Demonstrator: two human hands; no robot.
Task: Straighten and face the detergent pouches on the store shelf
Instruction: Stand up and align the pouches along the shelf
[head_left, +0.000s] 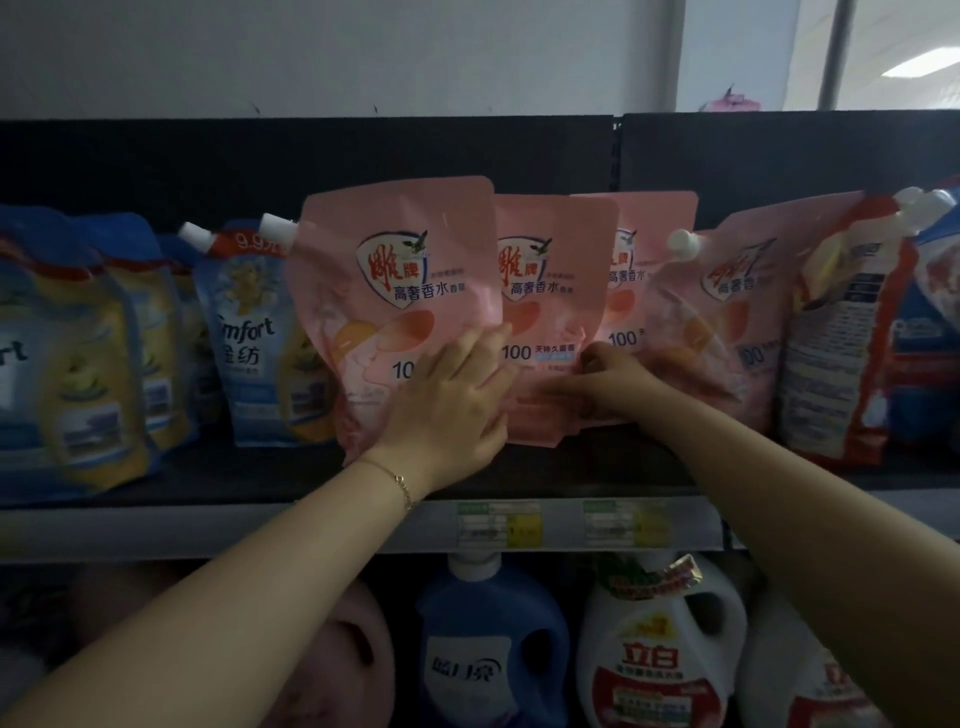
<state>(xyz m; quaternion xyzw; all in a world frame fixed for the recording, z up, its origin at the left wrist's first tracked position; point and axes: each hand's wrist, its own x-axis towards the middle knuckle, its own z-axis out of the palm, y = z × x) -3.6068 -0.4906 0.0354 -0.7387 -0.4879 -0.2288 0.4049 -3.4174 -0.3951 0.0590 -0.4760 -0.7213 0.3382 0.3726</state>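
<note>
Several pink detergent pouches stand upright on the dark shelf (260, 478). The front pink pouch (395, 270) is nearest and largest. My left hand (452, 400) lies on its lower right corner, fingers wrapped round its right edge. Behind it stands a second pink pouch (550, 291), and my right hand (608, 374) pinches that pouch low on its right side. A third pink pouch (654, 260) stands behind that one. A fourth pink pouch (727, 312) with a white spout leans at the right.
Blue and yellow Comfort pouches (244, 332) crowd the left of the shelf. Red and blue pouches (841, 332) stand at the right. Price tags (498, 525) line the shelf's front rail. Large detergent bottles (654, 649) fill the shelf below.
</note>
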